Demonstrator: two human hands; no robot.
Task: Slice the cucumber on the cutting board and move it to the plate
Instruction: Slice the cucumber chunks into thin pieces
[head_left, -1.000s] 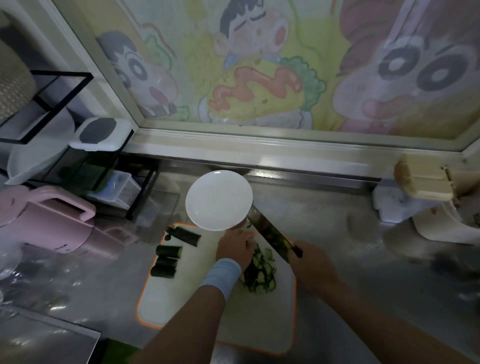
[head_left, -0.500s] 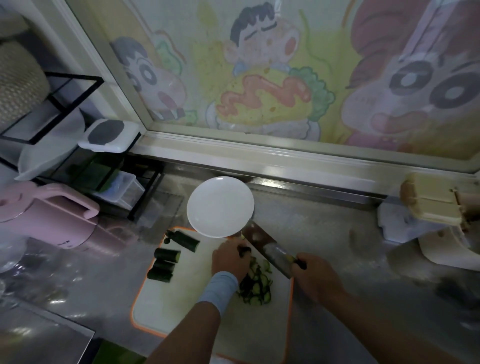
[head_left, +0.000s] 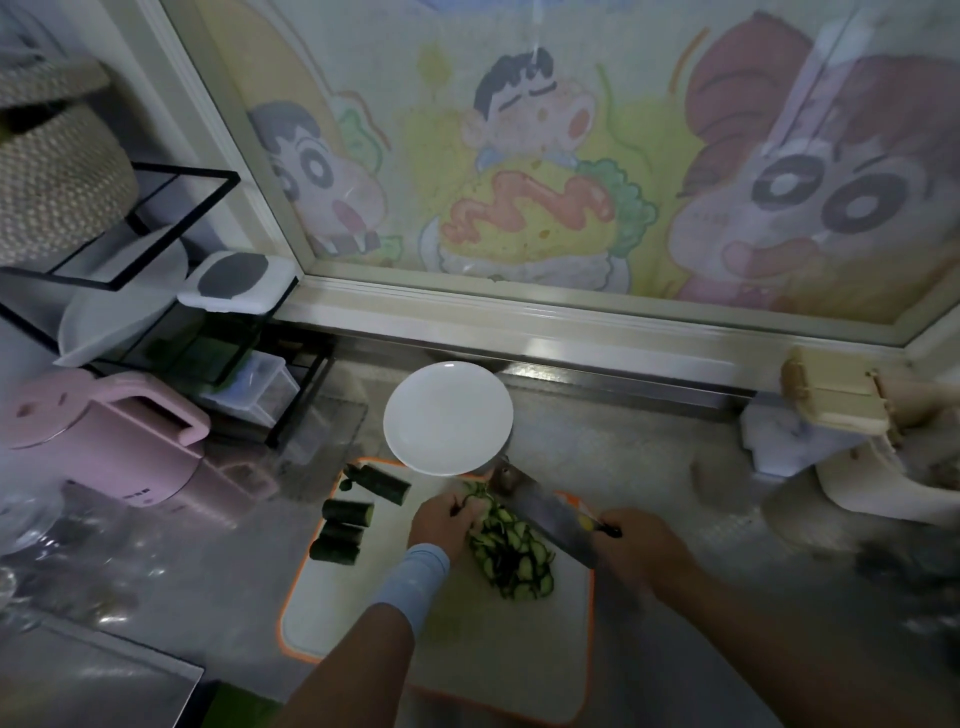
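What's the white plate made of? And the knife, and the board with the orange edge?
The plate looks like glazed ceramic, though it could be melamine: it is smooth and white with a soft shine. The knife blade looks like metal: it is grey and reflects light. The cutting board is probably plastic: it is matte white with an orange, rubbery-looking rim.

R hand (head_left: 639, 545) blurred, hides knife (head_left: 545, 514) handle | L hand (head_left: 441, 522) covers some slices (head_left: 514, 556) | board (head_left: 353, 597) near edge behind arms
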